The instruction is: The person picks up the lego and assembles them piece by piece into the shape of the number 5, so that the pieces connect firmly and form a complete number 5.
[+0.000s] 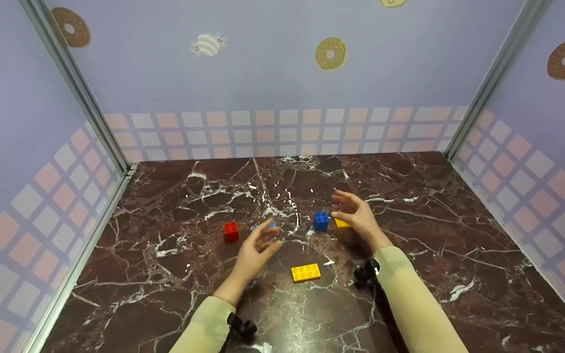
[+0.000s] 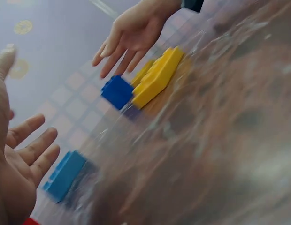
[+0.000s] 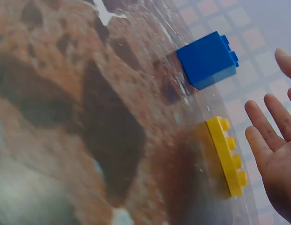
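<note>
Just right of the middle of the head view stands the blue cube brick (image 1: 321, 220), upright on its base with its studs up, free of both hands, and a flat yellow brick (image 1: 342, 223) lies just beside it to the right, half hidden there by the right hand (image 1: 356, 213). That hand hovers above and beside the pair with fingers spread and relaxed, holding nothing; the right wrist view shows its palm at the right edge turned toward the yellow brick, near it but apart, which reads to me as a hand poised over pieces within easy reach. The left hand (image 1: 258, 245), a little left of centre, is also spread wide with nothing in it, palm facing inward. A thin light-blue brick (image 1: 258, 226) lies flat just past its fingertips; in the left wrist view it sits low and left, close to the fingers (image 2: 35, 145) but not touching. Farther left sits a small red brick (image 1: 231, 231) on its own, and lower in the centre a longer yellow brick (image 1: 305, 272) lies flat between the two forearms. All the pieces rest on the dark marbled tabletop (image 1: 439, 235), loosely scattered between the hands, with pale patterned walls (image 1: 272, 83) closing in the top and sides of the frame.
</note>
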Demonstrator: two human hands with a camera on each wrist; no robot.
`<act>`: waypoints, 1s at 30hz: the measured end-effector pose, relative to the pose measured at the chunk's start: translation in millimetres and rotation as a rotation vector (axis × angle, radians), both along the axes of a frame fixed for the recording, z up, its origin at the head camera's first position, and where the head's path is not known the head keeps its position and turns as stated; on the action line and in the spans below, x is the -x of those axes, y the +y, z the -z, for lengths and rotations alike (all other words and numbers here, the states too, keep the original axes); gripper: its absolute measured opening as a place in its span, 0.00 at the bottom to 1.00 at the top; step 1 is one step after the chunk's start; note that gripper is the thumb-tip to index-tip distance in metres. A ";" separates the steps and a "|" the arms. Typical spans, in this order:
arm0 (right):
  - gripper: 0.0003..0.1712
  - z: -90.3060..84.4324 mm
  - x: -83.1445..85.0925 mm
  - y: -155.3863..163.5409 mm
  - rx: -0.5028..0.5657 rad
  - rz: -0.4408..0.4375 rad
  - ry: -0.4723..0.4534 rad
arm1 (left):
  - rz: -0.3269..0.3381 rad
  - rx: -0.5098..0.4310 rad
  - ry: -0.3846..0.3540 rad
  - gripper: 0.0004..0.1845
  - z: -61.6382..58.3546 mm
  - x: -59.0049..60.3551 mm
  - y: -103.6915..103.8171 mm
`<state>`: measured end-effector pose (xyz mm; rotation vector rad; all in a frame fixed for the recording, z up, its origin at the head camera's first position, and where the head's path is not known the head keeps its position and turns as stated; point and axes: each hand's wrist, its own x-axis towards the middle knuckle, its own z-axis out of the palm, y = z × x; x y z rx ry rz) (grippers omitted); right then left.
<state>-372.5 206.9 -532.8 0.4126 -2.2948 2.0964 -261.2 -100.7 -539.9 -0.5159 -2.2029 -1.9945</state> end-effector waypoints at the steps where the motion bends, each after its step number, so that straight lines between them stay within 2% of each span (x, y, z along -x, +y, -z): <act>1: 0.39 0.7 -0.6 -1.5 -0.007 -0.006 -0.003 | 0.022 -0.008 -0.028 0.33 1.2 -0.8 2.8; 5: 0.39 3.1 -3.5 -6.2 -0.048 -0.033 -0.029 | 0.115 -0.013 -0.111 0.32 6.4 -4.8 12.0; 8: 0.39 2.6 -5.4 -9.3 -0.061 -0.051 -0.050 | 0.165 0.045 -0.129 0.31 8.8 -7.8 17.4; 11: 0.38 2.5 -5.3 -11.4 -0.074 -0.057 -0.041 | 0.178 0.129 -0.103 0.29 9.7 -10.0 21.7; 18: 0.33 3.4 -6.4 -14.5 -0.152 -0.054 -0.019 | 0.148 0.340 -0.029 0.26 13.2 -15.7 24.5; 26: 0.31 2.7 -7.6 -17.1 -0.256 -0.060 -0.010 | 0.136 0.482 0.055 0.25 15.5 -18.1 23.3; 30: 0.29 3.6 -6.8 -17.6 -0.305 -0.058 -0.018 | 0.152 0.537 0.091 0.27 15.2 -18.7 22.5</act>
